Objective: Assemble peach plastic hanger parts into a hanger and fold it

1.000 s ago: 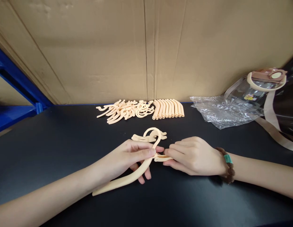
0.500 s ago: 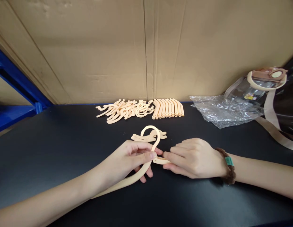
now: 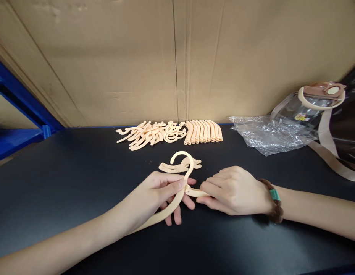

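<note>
My left hand (image 3: 163, 191) pinches a cream hook piece (image 3: 191, 164) where it meets a long curved arm (image 3: 166, 212) that runs down to the left under my wrist. My right hand (image 3: 233, 191) is closed on a second, shorter-looking arm piece (image 3: 196, 192); its outer part is hidden by my fingers. The inner end of that piece, with a small hole, meets the joint below the hook. Just behind the hook lies a folded cream hanger (image 3: 173, 168) on the black table.
Farther back lie a pile of cream hanger parts (image 3: 146, 133) and a neat row of curved arms (image 3: 204, 131). Crumpled clear plastic (image 3: 271, 133) and a bottle with a strap (image 3: 316, 101) are at the right. A blue frame (image 3: 28, 103) stands at the left.
The arm piece in my right hand has tilted slightly, and its holed end sits a little higher at the joint. My left fingers have spread a little beneath.
</note>
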Motion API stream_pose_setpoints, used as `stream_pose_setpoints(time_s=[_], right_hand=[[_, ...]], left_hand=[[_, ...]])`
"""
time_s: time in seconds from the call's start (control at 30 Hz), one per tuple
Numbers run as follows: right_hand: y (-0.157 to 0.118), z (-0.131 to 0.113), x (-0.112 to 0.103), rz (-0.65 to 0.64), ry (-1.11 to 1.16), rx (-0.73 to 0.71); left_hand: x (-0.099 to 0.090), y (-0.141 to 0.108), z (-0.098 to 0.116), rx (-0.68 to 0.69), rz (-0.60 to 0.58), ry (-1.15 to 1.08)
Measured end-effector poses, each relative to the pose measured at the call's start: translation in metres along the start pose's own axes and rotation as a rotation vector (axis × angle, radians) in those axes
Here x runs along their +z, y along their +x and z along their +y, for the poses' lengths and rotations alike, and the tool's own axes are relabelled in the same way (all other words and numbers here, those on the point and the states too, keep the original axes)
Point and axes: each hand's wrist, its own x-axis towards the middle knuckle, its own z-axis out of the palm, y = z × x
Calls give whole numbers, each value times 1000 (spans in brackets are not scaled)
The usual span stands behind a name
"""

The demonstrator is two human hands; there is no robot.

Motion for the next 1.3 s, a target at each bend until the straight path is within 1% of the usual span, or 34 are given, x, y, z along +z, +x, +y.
stream_pose_setpoints(time_s=[0.1,0.2,0.4,0.63,0.73,0.87,1.0,1.1,1.2,1.3], right_hand=[[0,1,0,-20,18,17],[0,2,0,-58,42,30],[1,1,0,-108,80,66],[3,1,-2,-136,123,94],[3,2,-2,-137,126,97],[3,3,-1,-112,124,81],[5,6,0,-62,154,71],[6,7,0,-10,190,85],[7,6,-2,55,229,70],[7,6,-4,92,277,34]], left_hand=[[2,1,-1,0,28,10],[1,3,-4,24,26,3],[1,3,-5,10,50,-11],[1,4,-8,9,56,-57],[2,3,-5,2,65,-47],[6,0,1,-25,79,24],[7,-1,-4,33,33,127],[7,-4,-7,61,27,258],[8,-9,-3,41,25,377],[11,-12,2,23,-6,400]])
